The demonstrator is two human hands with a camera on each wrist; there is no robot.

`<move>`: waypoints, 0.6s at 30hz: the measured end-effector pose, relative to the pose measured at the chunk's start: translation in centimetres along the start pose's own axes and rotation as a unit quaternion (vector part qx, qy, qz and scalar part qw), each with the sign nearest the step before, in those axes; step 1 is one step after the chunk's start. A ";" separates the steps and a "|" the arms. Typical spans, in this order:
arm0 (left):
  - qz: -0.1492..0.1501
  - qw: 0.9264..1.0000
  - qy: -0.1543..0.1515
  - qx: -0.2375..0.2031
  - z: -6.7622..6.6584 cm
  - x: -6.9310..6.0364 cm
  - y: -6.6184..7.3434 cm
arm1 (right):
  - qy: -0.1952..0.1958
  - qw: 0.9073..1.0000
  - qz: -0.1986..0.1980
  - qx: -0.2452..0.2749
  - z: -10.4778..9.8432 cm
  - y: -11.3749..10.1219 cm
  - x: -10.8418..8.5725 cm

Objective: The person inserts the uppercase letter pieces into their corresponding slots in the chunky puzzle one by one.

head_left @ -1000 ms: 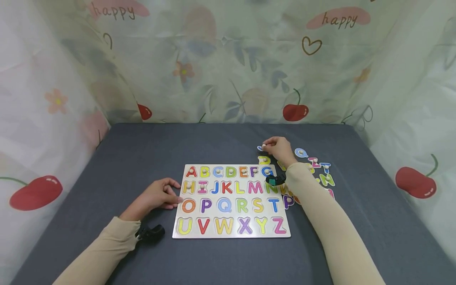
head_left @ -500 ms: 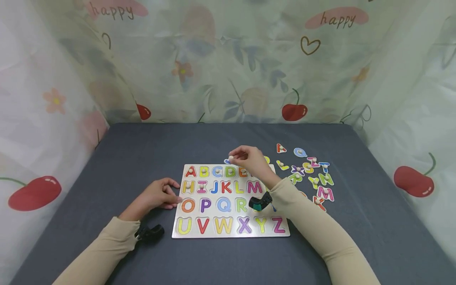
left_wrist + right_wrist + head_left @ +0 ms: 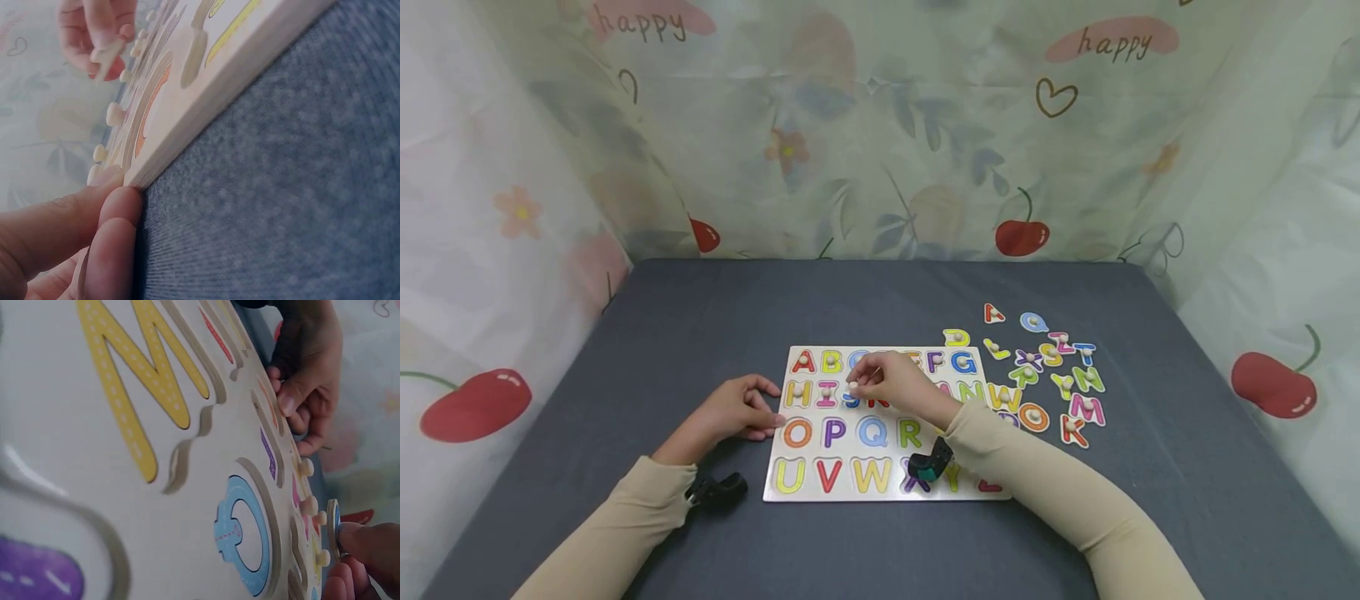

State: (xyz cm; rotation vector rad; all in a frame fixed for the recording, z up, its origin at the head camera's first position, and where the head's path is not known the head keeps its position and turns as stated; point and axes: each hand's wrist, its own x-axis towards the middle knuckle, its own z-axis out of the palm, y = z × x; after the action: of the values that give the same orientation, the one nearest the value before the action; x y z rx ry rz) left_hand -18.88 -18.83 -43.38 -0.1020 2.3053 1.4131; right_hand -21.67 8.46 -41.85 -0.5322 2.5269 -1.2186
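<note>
The right hand's point(image 3: 891, 379) grip pinches a small blue letter piece point(image 3: 333, 528) by its peg point(image 3: 853, 387), over the second row of the letter board point(image 3: 850, 450), just right of the seated pink I point(image 3: 827, 394); the left hand's point(image 3: 741, 408) grip holds the board's left edge between thumb and fingers.

The likeliest trouble is a crooked landing; the piece looks tilted in both wrist views, so lowered like that it could catch on the recess wall and sit proud; the peg is small, so a hard push could make it slip or twist in the fingertips; knuckles passing so near the seated pegs could knock one loose; and if the left grip slackened, the board could slide on the cloth-covered desk point(image 3: 850, 550).

Much is covered; the right hand hides part of the top two rows, the right sleeve point(image 3: 1037, 475) covers much of S and T and part of a purple letter point(image 3: 1009, 419) by the board's right edge, and the dark wrist camera point(image 3: 931, 461) sits across the X; the left wrist view blurs the held piece, which is probably the J, though whether it touches the board I cannot tell.
</note>
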 end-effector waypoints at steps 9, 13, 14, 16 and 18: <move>-0.009 1.000 0.002 0.001 -0.1 0.2 0.0 | -0.024 0.999 -0.012 -0.022 0.2 0.1 0.2; -0.010 1.000 0.003 -0.002 -0.1 0.2 -0.1 | -0.028 0.999 -0.013 -0.022 0.2 0.2 0.3; -0.008 1.000 0.001 -0.001 -0.1 0.1 -0.1 | -0.029 0.999 -0.012 -0.022 0.2 0.2 0.3; -0.007 1.000 0.001 -0.002 -0.1 0.1 0.0 | -0.030 0.999 -0.010 -0.022 0.3 0.2 0.4; -0.005 1.000 0.000 0.000 0.0 0.0 0.1 | -0.032 0.999 -0.004 -0.024 0.3 0.2 0.5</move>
State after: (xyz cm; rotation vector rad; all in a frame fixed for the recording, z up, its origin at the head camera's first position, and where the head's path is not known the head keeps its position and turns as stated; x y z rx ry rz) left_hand -18.90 -18.84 -43.32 -0.1124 2.3008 1.4088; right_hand -21.99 8.15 -42.24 -0.5821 2.5076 -1.1284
